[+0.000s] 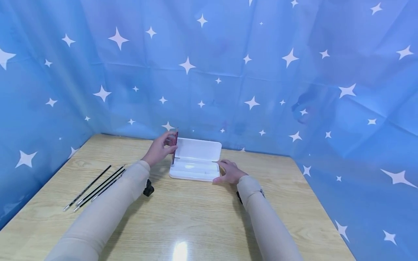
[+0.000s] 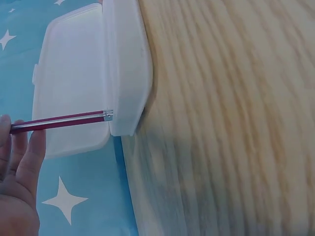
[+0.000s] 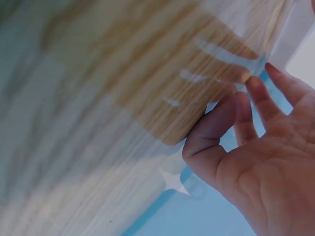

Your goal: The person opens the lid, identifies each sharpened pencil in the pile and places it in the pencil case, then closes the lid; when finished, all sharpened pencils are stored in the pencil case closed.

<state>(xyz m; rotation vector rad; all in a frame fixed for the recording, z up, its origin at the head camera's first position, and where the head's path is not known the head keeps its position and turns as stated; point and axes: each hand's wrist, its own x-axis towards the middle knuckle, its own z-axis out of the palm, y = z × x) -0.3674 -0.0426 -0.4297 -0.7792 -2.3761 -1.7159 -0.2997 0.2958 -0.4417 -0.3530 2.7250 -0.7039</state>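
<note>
A white pencil case (image 1: 194, 175) sits toward the back of the table, its lid (image 1: 199, 149) raised behind the base. At the case's left end my left hand (image 1: 161, 146) pinches a red pencil (image 2: 64, 121) between thumb and fingers. The pencil stands nearly upright, and its metal-capped lower end overlaps the left end of the base. My right hand (image 1: 230, 172) rests by the right end of the case, thumb at the front corner. In the right wrist view its fingers (image 3: 263, 104) are loosely bent, fingertips right at the case's edge.
Several dark striped pencils (image 1: 101, 187) lie in a loose, slanting group on the left of the wooden table (image 1: 202, 214). A blue curtain with white stars (image 1: 209, 87) hangs behind the table and along both sides.
</note>
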